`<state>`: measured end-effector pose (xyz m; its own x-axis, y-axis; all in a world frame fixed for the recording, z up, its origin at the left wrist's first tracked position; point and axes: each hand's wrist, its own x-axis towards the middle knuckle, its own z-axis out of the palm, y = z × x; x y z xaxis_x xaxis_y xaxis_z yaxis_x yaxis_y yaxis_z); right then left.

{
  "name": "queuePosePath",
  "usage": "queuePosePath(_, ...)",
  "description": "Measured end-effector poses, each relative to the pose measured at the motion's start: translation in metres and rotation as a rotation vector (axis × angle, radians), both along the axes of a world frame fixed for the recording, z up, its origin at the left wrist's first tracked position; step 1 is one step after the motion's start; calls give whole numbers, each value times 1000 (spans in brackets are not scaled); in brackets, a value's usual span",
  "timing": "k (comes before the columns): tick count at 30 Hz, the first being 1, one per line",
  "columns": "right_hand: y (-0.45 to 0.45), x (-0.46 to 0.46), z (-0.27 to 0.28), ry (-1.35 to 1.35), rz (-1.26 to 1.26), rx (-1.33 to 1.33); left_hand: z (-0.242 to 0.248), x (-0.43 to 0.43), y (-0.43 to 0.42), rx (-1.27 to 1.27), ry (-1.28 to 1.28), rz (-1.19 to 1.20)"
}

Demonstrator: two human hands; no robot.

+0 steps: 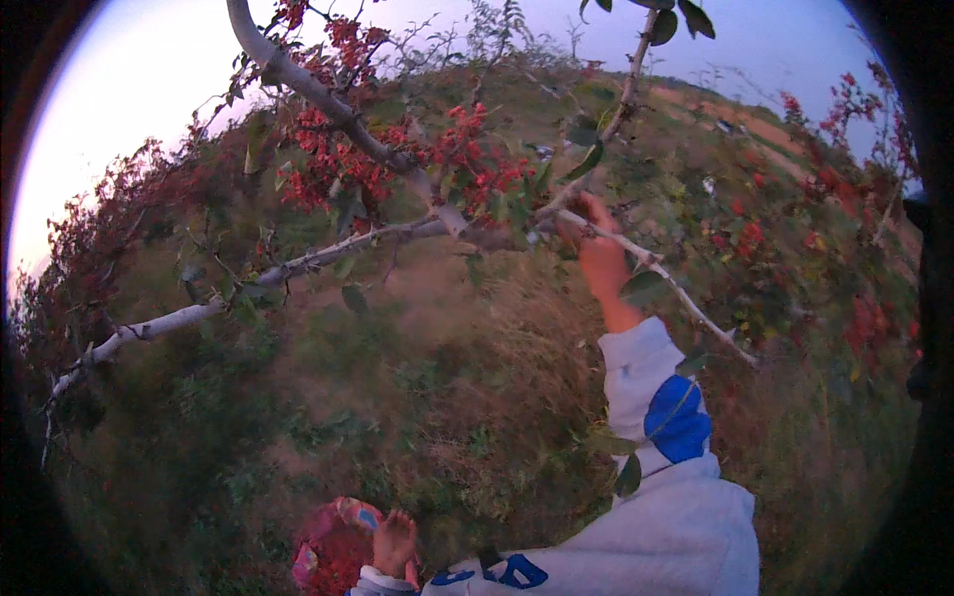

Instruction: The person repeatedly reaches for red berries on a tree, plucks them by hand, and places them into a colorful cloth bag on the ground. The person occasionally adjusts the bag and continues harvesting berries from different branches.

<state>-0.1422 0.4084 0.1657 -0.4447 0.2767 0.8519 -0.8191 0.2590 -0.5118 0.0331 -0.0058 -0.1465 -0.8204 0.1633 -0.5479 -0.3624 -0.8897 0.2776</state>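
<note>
My right hand (602, 249) is raised behind the fork of a pale, thorny branch (633, 246). Its fingers are up beside the fork, partly covered by the wood and blurred. Left of it hang clusters of small red fruits (469, 149), like those of a Sichuan pepper tree, among green leaves. Low in the view, my left hand (395, 542) is at the right side of a pink, patterned container (309, 562). A heap of red fruits (344, 555) lies inside that container. Whether the left fingers grip its rim cannot be made out.
A long grey branch (171, 322) crosses from the left to the middle, and a thicker limb (320, 93) slants down from the top. A leafy twig (628, 473) hangs before my right sleeve. Dry grass (536, 335) covers the ground; more red-fruited shrubs (868, 320) stand at right.
</note>
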Motion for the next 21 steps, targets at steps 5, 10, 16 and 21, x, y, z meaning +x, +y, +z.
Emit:
queuePosePath(5,15,-23,10,-158,577,-234,9,6,2,66,-74,39)
queuePosePath(10,31,-46,16,-230,600,18,9,8,7,82,-98,62)
queuePosePath(16,40,-55,25,-410,767,-194,-1,7,8,81,-33,23)
queuePosePath(21,15,-33,64,-406,729,134,-5,4,8,44,-71,5)
